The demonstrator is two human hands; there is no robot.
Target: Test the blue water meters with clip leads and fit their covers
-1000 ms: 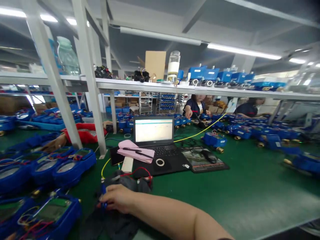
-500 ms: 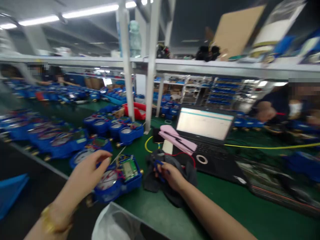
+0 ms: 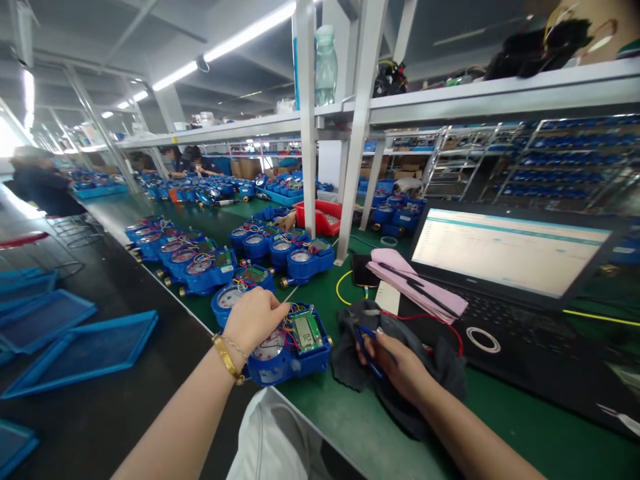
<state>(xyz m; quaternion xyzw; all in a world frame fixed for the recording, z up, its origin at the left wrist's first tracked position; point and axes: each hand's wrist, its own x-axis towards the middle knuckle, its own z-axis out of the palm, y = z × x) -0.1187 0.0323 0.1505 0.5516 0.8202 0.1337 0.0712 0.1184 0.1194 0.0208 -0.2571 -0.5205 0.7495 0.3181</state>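
My left hand (image 3: 254, 321) is over a blue water meter (image 3: 295, 363) with a round dial, coloured wires and a small green circuit board with a display (image 3: 306, 332). Its thumb and forefinger are pinched together by the wires, and a thin pale strip (image 3: 294, 292) sticks out past the fingertips. My right hand (image 3: 395, 363) is closed around blue-handled pliers (image 3: 369, 353), held just above a crumpled dark grey cloth (image 3: 350, 363). The pliers' tips are hard to make out against the cloth. Another blue meter (image 3: 229, 297) stands just behind my left hand.
Several more meters (image 3: 200, 263) stand in rows on the green bench, near a red bin (image 3: 325, 219). On the right are a laptop (image 3: 505, 250), pink folded cloth (image 3: 417, 283) and a tape roll (image 3: 483, 339). Shelf posts (image 3: 356, 133) rise behind. Blue trays (image 3: 85, 353) lie left; people sit farther off.
The view has swung left and sharpened. My left hand has come down onto the near meter, and its fingers have closed by the wires. My right hand still holds the pliers over the cloth.
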